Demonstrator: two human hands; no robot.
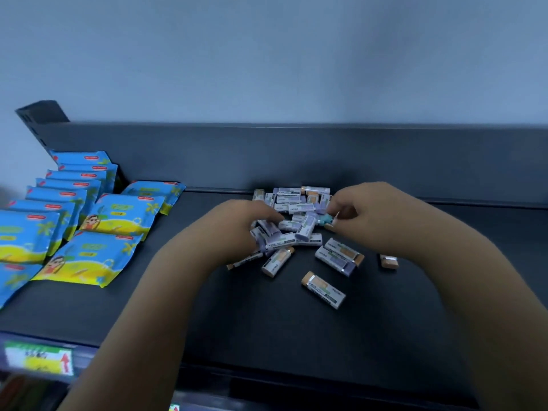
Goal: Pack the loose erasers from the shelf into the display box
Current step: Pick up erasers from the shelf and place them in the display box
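Observation:
Several loose erasers in white, purple and orange sleeves lie in a heap on the dark shelf. Single erasers lie apart nearer me, one orange-ended eraser and a short one. My left hand rests on the left side of the heap with its fingers curled around several purple erasers. My right hand is at the heap's right side and pinches a teal-ended eraser between thumb and fingers. No display box is in view.
Blue and yellow snack packets lie in rows on the shelf's left part. A dark back panel rises behind the heap. A price label sits on the shelf's front edge at lower left.

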